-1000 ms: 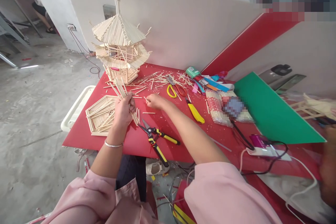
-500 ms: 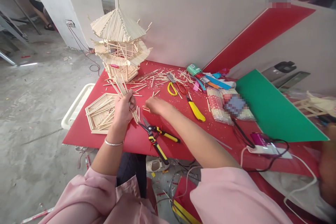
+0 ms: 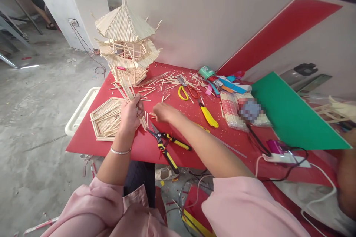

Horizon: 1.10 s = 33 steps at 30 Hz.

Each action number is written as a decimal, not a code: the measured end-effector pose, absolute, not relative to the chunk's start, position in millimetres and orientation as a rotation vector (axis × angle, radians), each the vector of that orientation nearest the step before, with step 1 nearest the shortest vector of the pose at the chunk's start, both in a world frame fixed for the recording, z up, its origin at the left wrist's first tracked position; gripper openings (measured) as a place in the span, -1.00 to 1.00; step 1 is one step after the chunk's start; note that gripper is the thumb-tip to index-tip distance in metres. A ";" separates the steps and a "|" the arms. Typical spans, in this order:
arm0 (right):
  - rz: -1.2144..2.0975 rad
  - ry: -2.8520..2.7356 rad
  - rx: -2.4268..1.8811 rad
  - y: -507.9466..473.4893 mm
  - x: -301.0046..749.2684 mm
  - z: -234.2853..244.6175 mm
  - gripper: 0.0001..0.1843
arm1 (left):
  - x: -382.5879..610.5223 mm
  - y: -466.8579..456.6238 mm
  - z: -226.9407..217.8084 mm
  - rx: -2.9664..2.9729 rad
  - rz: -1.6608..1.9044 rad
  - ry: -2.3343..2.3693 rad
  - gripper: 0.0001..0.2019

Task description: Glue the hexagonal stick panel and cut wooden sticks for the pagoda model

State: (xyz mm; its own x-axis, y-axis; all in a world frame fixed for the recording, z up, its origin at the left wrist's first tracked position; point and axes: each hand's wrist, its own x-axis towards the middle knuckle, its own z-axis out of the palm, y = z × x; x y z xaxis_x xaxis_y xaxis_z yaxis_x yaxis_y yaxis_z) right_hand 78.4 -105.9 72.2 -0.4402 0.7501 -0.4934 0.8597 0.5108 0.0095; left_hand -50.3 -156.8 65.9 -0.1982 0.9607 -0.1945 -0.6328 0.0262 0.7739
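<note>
My left hand (image 3: 131, 113) is closed round a loose bundle of thin wooden sticks (image 3: 127, 89), which fan out above the fist and poke out below it. Just right of it, my right hand (image 3: 164, 112) is closed low over the red table (image 3: 178, 116), and short stick ends (image 3: 152, 114) show at its fingertips. Its palm side is hidden. A hexagonal stick frame (image 3: 107, 120) with loose sticks on it lies left of my left hand. Pruning shears (image 3: 164, 143) rest between my forearms, blades pointing toward the bundle.
A pagoda model of sticks (image 3: 126, 44) stands at the back left. Scattered sticks, scissors (image 3: 183, 92), a yellow-handled cutter (image 3: 208, 115), bagged sticks (image 3: 232, 109) and a green bottle (image 3: 205, 72) lie beyond my right hand. A green board (image 3: 294, 114) and a power strip (image 3: 283, 158) are at right.
My right hand has shifted very slightly left, with the stick ends at its fingers. My left hand keeps hold of the bundle almost unmoved. The camera view has tilted a little.
</note>
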 end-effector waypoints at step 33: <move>-0.415 2.258 1.481 -105.3 45.2 79.8 -0.50 | -50.4 -156.9 66.8 0.458 1.545 0.910 -0.79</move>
State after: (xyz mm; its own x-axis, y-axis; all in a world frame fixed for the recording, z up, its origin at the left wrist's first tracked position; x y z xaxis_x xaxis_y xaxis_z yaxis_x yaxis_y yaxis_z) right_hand 45.2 -105.3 79.8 -0.3541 0.7986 -0.4867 0.9195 0.3923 -0.0252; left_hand -50.4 -156.9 66.8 -0.1984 0.9577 -0.2086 -0.6469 0.0320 0.7619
